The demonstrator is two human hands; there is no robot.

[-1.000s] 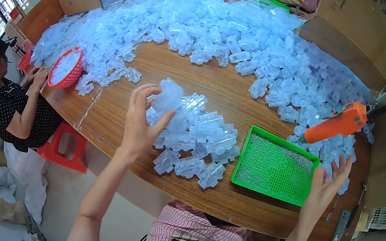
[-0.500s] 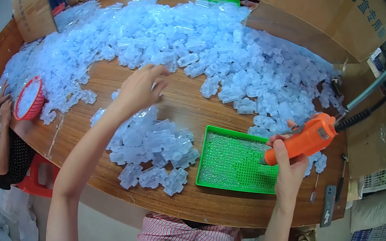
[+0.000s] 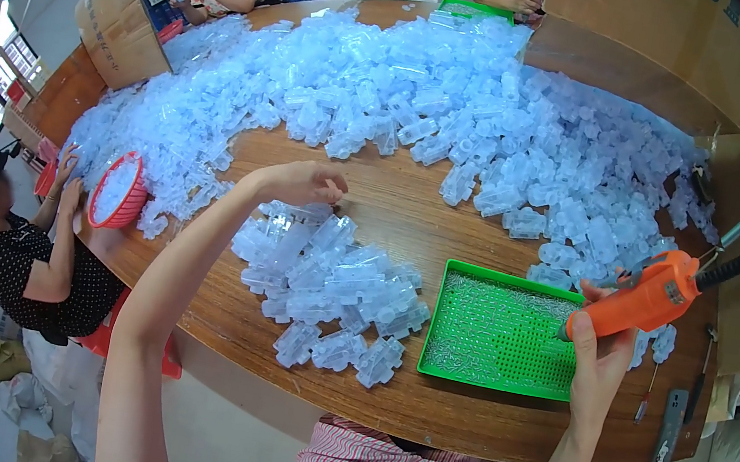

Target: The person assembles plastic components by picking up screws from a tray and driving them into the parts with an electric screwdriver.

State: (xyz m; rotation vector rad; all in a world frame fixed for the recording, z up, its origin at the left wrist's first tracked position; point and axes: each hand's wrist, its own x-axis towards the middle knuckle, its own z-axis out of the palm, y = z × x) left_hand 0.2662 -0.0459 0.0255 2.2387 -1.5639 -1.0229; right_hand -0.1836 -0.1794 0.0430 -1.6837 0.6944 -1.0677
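Observation:
My right hand (image 3: 603, 350) is wrapped round an orange power screwdriver (image 3: 635, 297), its grey tip pointing left above a green mesh tray (image 3: 501, 383). Lots of small silvery metal pieces (image 3: 481, 321), too fine to make out singly, lie in that tray. To the left, my left hand (image 3: 305, 184) hangs over the far edge of a small heap of clear plastic parts (image 3: 334, 274). Its fingers are loosely bent with nothing visible in them. Beyond both hands spreads a much larger pile of clear plastic parts (image 3: 365, 76).
A black cable (image 3: 737, 265) runs from the screwdriver to the upper right. A dark flat bar (image 3: 668, 431) and thin tools lie at the right edge. A red basket (image 3: 131, 198) stands left, beside a seated person (image 3: 46, 257). Cardboard sheets (image 3: 651, 43) border the table (image 3: 268, 384).
The whole view has shifted, so the table sits further right in the picture. My left hand has moved slightly nearer over the small heap. The right hand still grips the screwdriver.

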